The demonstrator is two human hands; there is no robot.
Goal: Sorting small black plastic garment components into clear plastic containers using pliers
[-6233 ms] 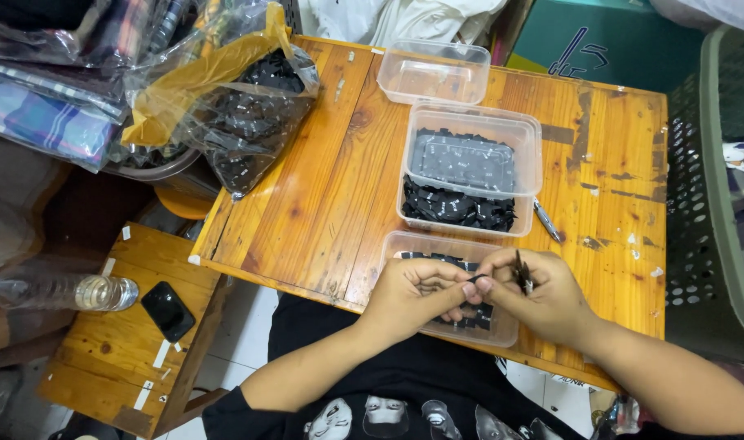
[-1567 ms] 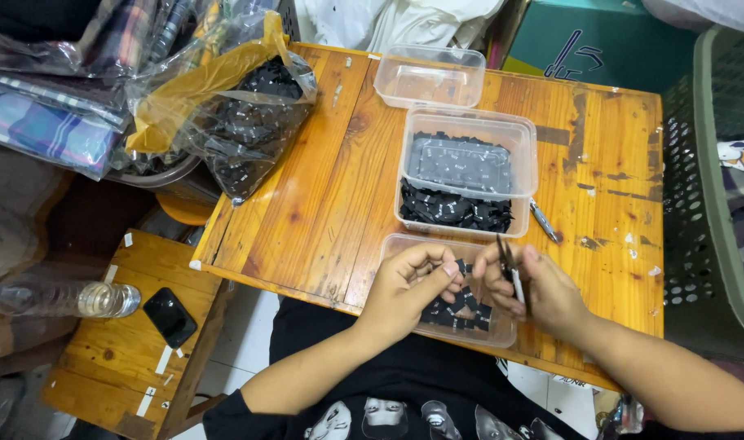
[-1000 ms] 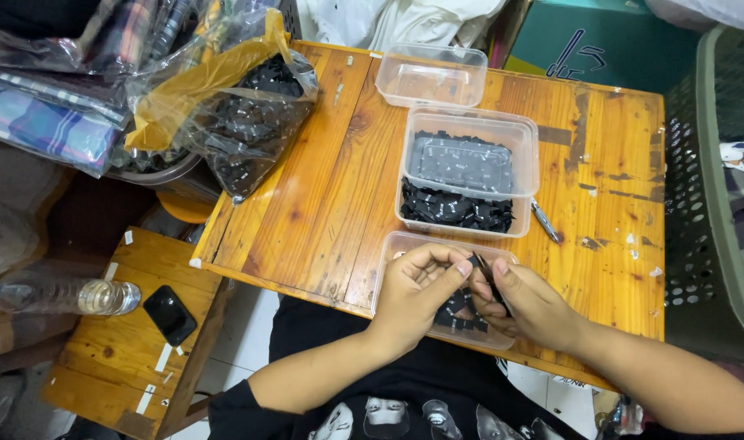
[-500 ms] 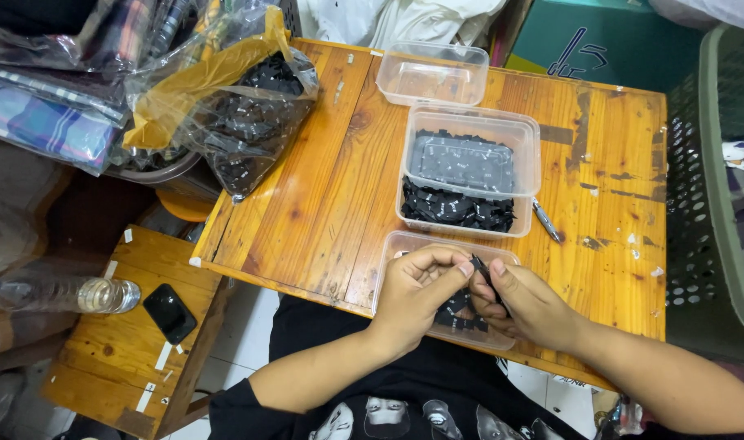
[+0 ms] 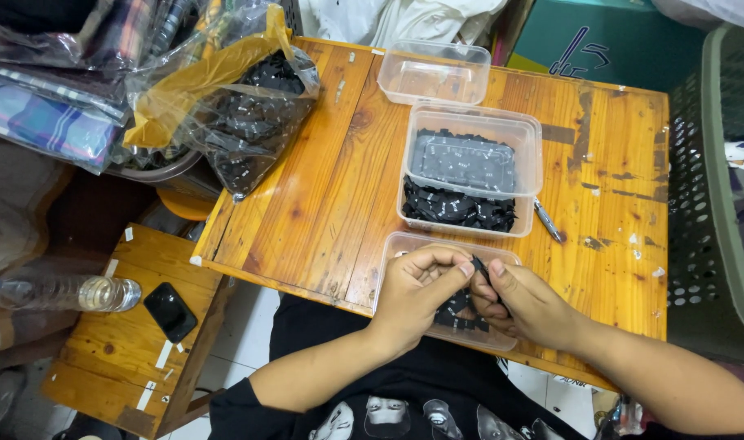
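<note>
Both hands (image 5: 470, 297) pinch small black piece (image 5: 479, 265) over clear plastic tub (image 5: 396, 248).

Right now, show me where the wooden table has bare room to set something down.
The widest bare patch of the wooden table lies between the plastic bag of black pieces and the stacked clear containers. A second strip runs right of the containers, past the pen, to the edge. The near middle is crowded: left hand and right hand meet over the nearest container.
</note>
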